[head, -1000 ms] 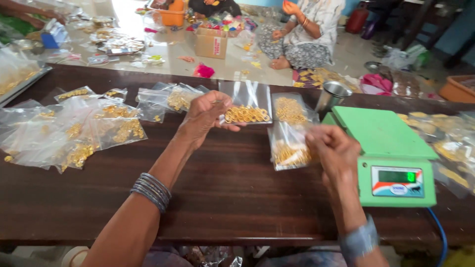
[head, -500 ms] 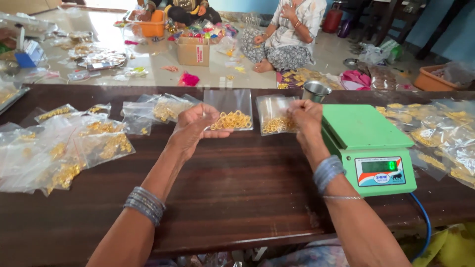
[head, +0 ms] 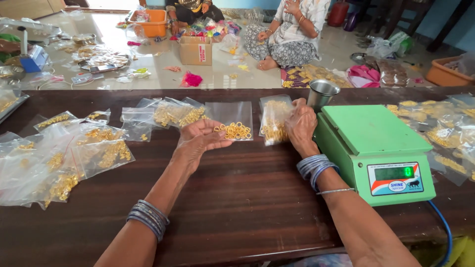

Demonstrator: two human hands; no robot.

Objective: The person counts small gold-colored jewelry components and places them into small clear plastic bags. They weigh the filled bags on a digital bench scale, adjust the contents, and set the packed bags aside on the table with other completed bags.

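While the dark wooden table [head: 237,198] carries a green weighing scale [head: 376,148] at its right edge and a heap of clear bags of gold rings [head: 64,158] towards its left edge, both hands work near the far edge at the middle. The left hand [head: 200,139] lies with loosely curled fingers touching a flat bag of gold rings [head: 232,123]. Just beside the scale, the right hand [head: 301,124] has its fingers closed on a fuller bag [head: 273,121], with a steel cup [head: 321,94] behind it.

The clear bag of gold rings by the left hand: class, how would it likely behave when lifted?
The clear bag is thin film, so probably floppy. The loose gold rings would likely slide to its lowest corner. It seems light, holding only a small cluster.
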